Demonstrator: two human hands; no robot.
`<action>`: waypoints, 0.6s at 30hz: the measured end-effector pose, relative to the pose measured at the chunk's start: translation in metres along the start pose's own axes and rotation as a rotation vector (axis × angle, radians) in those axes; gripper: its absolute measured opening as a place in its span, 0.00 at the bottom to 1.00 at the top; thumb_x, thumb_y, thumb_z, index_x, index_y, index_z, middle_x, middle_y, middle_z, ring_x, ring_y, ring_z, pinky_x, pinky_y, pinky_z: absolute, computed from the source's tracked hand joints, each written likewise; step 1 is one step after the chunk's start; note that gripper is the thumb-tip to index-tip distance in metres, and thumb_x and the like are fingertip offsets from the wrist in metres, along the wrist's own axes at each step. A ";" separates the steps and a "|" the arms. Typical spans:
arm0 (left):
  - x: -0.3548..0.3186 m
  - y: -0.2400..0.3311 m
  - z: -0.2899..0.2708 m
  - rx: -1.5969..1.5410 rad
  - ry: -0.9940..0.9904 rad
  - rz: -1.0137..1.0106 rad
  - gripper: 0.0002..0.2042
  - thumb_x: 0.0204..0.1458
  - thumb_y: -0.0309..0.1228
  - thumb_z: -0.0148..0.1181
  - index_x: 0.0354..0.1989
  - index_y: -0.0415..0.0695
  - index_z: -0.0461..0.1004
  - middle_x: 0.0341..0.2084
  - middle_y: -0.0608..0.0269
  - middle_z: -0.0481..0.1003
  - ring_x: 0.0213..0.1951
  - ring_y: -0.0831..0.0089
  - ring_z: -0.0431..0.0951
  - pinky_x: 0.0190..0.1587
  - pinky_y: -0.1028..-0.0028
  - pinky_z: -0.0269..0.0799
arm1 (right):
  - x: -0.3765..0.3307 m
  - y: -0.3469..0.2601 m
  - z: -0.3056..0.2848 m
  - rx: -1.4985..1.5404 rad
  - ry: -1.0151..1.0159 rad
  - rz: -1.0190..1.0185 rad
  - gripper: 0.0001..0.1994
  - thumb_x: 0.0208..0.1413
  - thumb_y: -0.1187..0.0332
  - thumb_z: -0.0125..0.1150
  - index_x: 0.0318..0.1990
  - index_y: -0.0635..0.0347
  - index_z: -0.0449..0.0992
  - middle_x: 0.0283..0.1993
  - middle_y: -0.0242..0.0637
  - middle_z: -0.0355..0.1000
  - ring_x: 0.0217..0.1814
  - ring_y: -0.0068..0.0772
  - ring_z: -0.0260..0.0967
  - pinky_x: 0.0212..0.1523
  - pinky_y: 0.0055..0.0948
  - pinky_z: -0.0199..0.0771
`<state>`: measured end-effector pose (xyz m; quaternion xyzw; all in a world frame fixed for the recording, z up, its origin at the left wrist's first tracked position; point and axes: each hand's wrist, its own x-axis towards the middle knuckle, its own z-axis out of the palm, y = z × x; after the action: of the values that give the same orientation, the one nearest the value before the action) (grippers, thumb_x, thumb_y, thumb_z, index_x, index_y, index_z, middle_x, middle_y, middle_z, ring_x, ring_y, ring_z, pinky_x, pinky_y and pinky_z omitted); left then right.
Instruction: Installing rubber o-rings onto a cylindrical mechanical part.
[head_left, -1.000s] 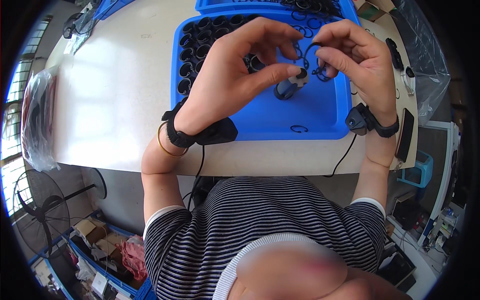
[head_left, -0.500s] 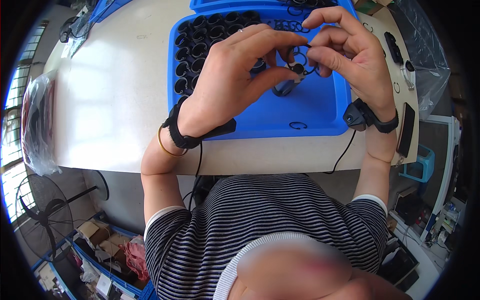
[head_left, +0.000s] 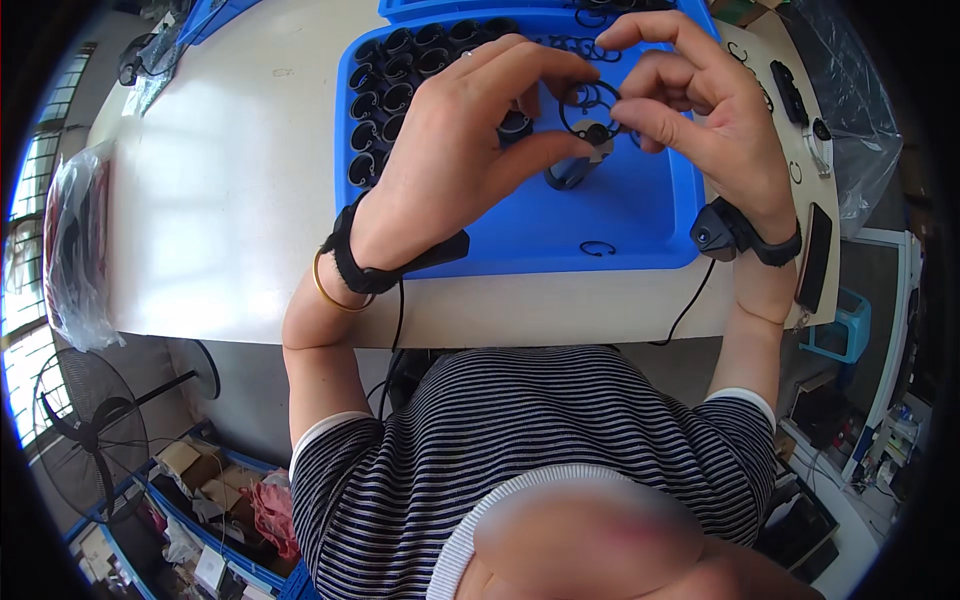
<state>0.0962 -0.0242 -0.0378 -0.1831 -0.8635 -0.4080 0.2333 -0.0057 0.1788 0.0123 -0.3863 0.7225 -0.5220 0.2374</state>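
A thin black snap ring (head_left: 563, 118) is held up between my two hands above the blue tray (head_left: 640, 262). My right hand (head_left: 715, 120) pinches its right side between thumb and fingertips, index finger raised. My left hand (head_left: 450, 150) curves round its left side, fingers above and thumb below; the exact contact is partly hidden. Beneath the ring, a dark cylindrical part (head_left: 566, 176) with a pale top stands in the tray. Another snap ring (head_left: 598, 248) lies flat near the tray's front edge.
Rows of black cylindrical cups (head_left: 397, 97) fill the tray's left side, with more rings (head_left: 575, 47) at its back. A dark phone-like slab (head_left: 813, 258) and a black tool (head_left: 788, 93) lie on the table's right. A plastic-wrapped bundle (head_left: 78, 245) sits at the left edge.
The ring has turned from nearly edge-on to facing up, so its round outline shows. My left fingers have spread a little and shifted left; my right hand has barely moved.
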 end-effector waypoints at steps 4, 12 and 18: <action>0.000 -0.003 0.002 0.003 -0.100 -0.063 0.23 0.40 0.26 0.77 0.48 0.41 0.78 0.38 0.65 0.76 0.39 0.72 0.76 0.45 0.74 0.74 | 0.041 0.020 0.010 0.394 -0.184 -0.890 0.23 0.58 0.71 0.70 0.57 0.66 0.66 0.33 0.33 0.77 0.31 0.15 0.71 0.32 0.15 0.68; -0.002 -0.007 0.009 0.017 -0.176 -0.112 0.22 0.41 0.27 0.77 0.47 0.40 0.77 0.38 0.63 0.76 0.39 0.69 0.77 0.46 0.73 0.74 | -0.014 0.010 -0.014 -0.122 0.036 -0.033 0.22 0.58 0.69 0.70 0.56 0.66 0.68 0.33 0.32 0.77 0.31 0.15 0.71 0.32 0.15 0.68; -0.003 -0.008 0.010 0.008 -0.181 -0.117 0.22 0.42 0.28 0.76 0.48 0.39 0.77 0.36 0.63 0.76 0.38 0.69 0.77 0.45 0.72 0.74 | -0.008 0.002 -0.010 -0.180 0.021 -0.068 0.20 0.58 0.67 0.70 0.54 0.65 0.71 0.33 0.32 0.77 0.30 0.15 0.71 0.31 0.16 0.68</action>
<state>0.0919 -0.0208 -0.0497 -0.1675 -0.8920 -0.3990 0.1308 -0.0090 0.1910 0.0133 -0.4249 0.7553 -0.4667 0.1764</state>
